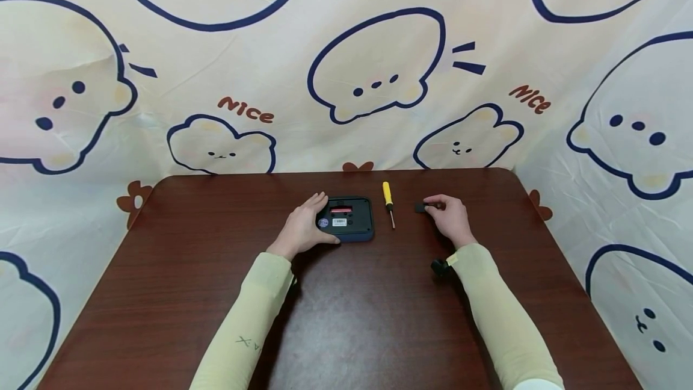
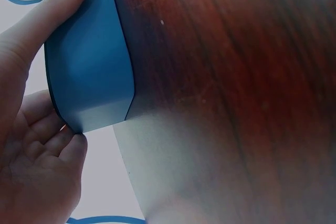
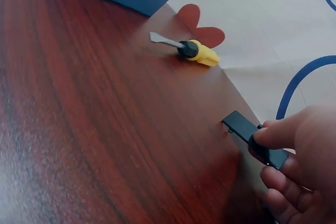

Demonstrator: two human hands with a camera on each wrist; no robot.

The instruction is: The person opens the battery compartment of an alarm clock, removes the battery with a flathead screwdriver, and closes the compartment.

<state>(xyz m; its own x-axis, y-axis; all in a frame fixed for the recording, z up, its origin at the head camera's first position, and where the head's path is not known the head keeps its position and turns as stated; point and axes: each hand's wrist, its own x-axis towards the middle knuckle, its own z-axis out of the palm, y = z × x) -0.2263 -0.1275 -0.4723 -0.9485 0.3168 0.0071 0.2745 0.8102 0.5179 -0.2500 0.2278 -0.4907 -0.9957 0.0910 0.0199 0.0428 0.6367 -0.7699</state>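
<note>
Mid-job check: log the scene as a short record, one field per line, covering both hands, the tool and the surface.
Left hand: grips the boxy blue-and-black device at its left end
Device face: black side up, a slot showing a red item, a white barcode label below it
Right hand: pinches a small, flat, black rectangular piece
Tool: yellow-handled metal flat-blade screwdriver, lying between device and right hand, tip toward the person
Surface: dark reddish-brown wood-grain table

Brown "Nice" lettering, twice, on the cream patterned backdrop
</note>
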